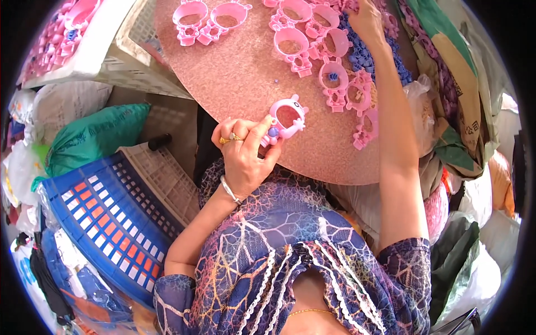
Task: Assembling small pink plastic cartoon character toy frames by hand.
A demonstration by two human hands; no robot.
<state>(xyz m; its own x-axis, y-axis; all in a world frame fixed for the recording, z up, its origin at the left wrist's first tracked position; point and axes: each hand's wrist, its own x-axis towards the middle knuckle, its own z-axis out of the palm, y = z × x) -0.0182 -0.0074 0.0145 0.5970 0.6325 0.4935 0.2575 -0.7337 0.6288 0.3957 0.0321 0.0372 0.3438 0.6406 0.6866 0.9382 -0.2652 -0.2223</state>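
The biggest thing before you is the rounded, speckled pinkish-brown tabletop [234, 72], with a blue plastic slotted basket [106, 223] standing to its left, below its level. At the tabletop's far right lies a heap of small dark blue plastic parts [363, 58], with more pink pieces beside it.

Your right hand [365, 21] is stretched out to the far end of that heap, near the top edge of the view; its fingertips are partly cut off, so I cannot tell whether it is wide, narrow or holding a part. Your left hand [245, 142] is pinched, thumb and fingers together, on the work piece: a pale pink plastic ring-shaped frame [287, 133] with an animal-like outline, held just over the tabletop's near edge.

Further pink plastic ring-shaped frames [297, 58] lie in a loose group between your hands. Smallest of all, a round violet-blue piece [273, 133] shows at the held frame's lower end, by your fingertips.

You appear to be at the picking step, one hand steadying the frame while the other is at the supply. The next move seems to call for a fine fingertip pick there and a steady left pinch.
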